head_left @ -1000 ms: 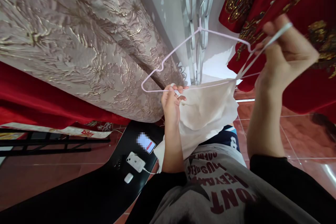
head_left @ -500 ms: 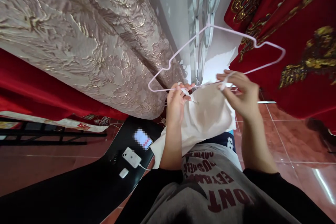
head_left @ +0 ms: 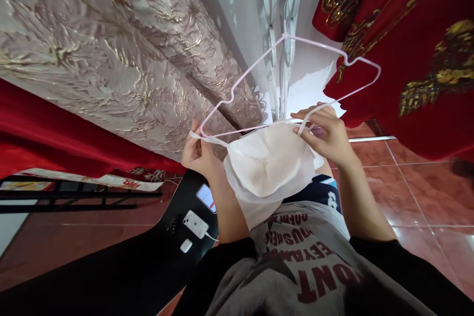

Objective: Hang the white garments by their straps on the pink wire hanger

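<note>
A cream garment (head_left: 264, 163) with thin white straps hangs in front of my body, its top edge along the bottom bar of a pale pink hanger (head_left: 255, 61). My left hand (head_left: 200, 153) is at the hanger's left end, fingers bent, pulling the left strap (head_left: 215, 140) outward around that corner. Over on the other side, my right hand (head_left: 328, 133) holds the right strap (head_left: 306, 117) in a raised loop between thumb and fingers, close to the bottom bar. The hanger's hook reaches up before white metalwork.
Ornate beige fabric (head_left: 122, 54) hangs at left, and red cloth with gold embroidery (head_left: 418, 94) at right. A black bench (head_left: 122, 242) at lower left bears a white phone (head_left: 195, 224), another lit phone (head_left: 206, 197) and a small white case (head_left: 185, 245). White metalwork (head_left: 272, 15) stands ahead.
My left hand has moved left to the hanger's end, drawing the strap out with it. My right hand has shifted slightly left, its strap loop still held. The garment's top is spread wider.
</note>
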Tool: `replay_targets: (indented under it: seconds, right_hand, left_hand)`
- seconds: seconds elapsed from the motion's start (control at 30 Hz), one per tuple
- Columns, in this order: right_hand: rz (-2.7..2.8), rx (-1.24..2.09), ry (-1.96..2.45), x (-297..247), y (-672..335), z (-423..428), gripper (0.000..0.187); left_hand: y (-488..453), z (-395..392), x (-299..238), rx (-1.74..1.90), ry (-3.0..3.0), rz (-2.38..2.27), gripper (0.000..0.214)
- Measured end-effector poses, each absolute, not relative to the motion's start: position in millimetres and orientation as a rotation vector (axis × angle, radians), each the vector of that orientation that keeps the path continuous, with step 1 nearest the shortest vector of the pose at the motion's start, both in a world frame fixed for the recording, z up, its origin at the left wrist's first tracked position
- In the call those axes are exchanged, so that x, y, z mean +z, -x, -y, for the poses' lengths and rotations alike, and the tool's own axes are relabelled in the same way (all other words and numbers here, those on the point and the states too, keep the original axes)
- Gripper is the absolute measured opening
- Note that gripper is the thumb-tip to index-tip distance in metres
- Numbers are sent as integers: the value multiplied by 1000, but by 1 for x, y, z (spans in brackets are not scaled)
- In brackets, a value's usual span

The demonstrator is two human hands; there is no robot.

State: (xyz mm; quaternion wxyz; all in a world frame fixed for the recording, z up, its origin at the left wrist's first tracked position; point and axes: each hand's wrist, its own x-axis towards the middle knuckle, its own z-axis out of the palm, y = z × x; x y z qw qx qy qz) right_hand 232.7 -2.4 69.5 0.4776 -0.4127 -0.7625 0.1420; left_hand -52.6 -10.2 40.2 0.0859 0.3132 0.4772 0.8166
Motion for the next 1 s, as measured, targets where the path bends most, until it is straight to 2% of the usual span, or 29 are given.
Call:
replay_targets:
  seconds: [0.13, 0.33, 0.4, 0.47, 0.5, 0.57, 0.73, 0.83, 1.0]
  right_hand:
    - [1878, 315, 1030, 71, -241, 1, 23]
    - [1893, 272, 1036, 66, -241, 2, 21]
    - [1876, 254, 1048, 63, -237, 3, 21]
    - [1867, 244, 1049, 61, -235, 4, 20]
    - [1870, 243, 1046, 61, -235, 5, 19]
    - [1885, 240, 1039, 60, -236, 5, 20]
    - [1905, 201, 1054, 56, -235, 2, 23]
    - [1900, 180, 1045, 54, -232, 0, 23]
    - [1845, 213, 1055, 65, -243, 1, 23]
  left_hand:
    - [67, 1, 47, 2395, -994, -1252, 30]
    - [62, -7, 75, 1812, -1645, -1186, 35]
    - [54, -11, 92, 1694, -1829, -1267, 28]
    - [49, -16, 105, 1661, -1937, -1325, 7]
    - [47, -19, 107, 1667, -1956, -1339, 9]
    - [46, -25, 104, 1736, -1895, -1356, 23]
    - [34, -32, 57, 1987, -1152, -1238, 29]
    - [13, -23, 31, 1894, -807, -1038, 48]
    - [-10, -10, 25, 1899, -720, -928, 55]
